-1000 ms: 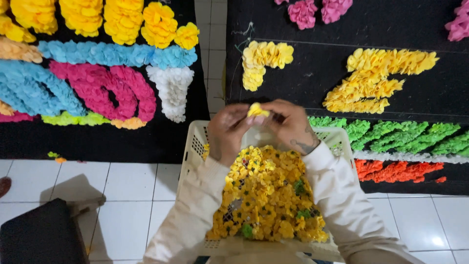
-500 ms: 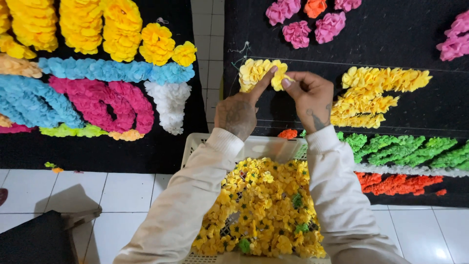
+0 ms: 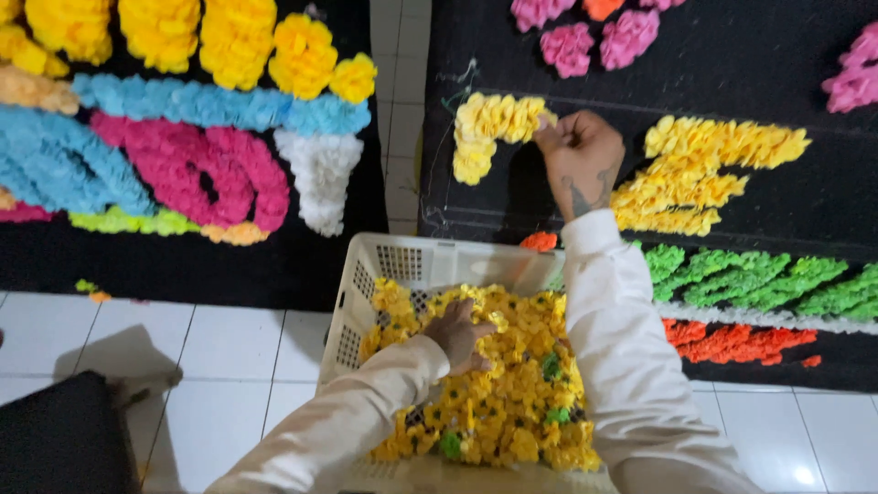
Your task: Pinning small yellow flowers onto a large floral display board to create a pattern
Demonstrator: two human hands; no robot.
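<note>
Left hand (image 3: 462, 334) is dug into the pile of yellow paper flowers (image 3: 512, 393) in the white plastic basket (image 3: 402, 265), fingers curled down onto them, palm hidden. Right hand (image 3: 581, 155) is up past the basket, fist closed, pressing against the yellow flower cluster (image 3: 489, 128) on the black board (image 3: 732, 82); can't tell if it's pinching anything. Another yellow patch (image 3: 700, 174) sits just right of that hand.
</note>
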